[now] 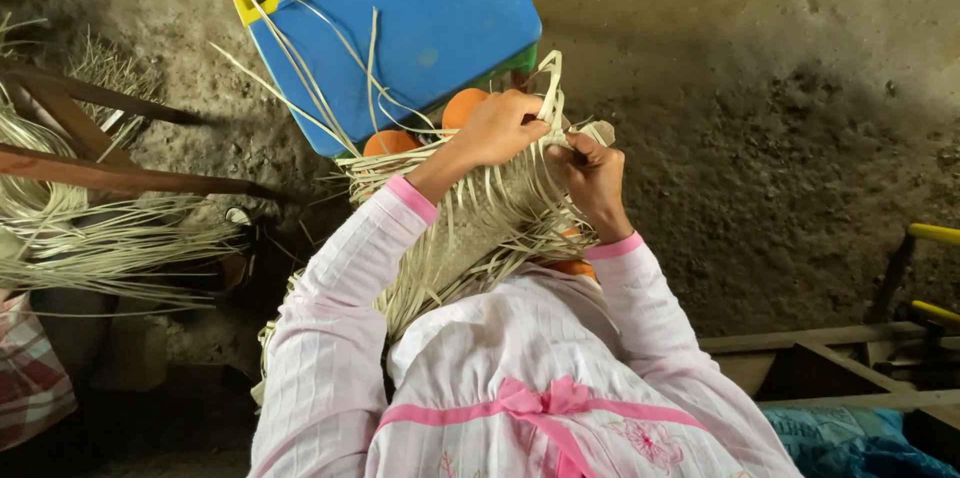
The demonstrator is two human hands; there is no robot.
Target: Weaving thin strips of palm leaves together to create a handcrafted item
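A half-woven mat of pale flat straw strips (470, 228) lies across my lap, its loose ends fanning out toward the floor. My left hand (497, 128) grips strips at the mat's far edge, fingers curled over them. My right hand (590, 173) pinches a strip right beside it, at the same edge. Both sleeves are pink-and-white striped. Long loose strips (330, 88) trail up over a blue plastic box.
A blue plastic box with a yellow rim (400, 28) stands on the dirt floor ahead. A bundle of straw (90, 238) lies under a wooden frame (110, 178) at left. Wooden rails (830, 368) and a blue sack (850, 438) are at lower right.
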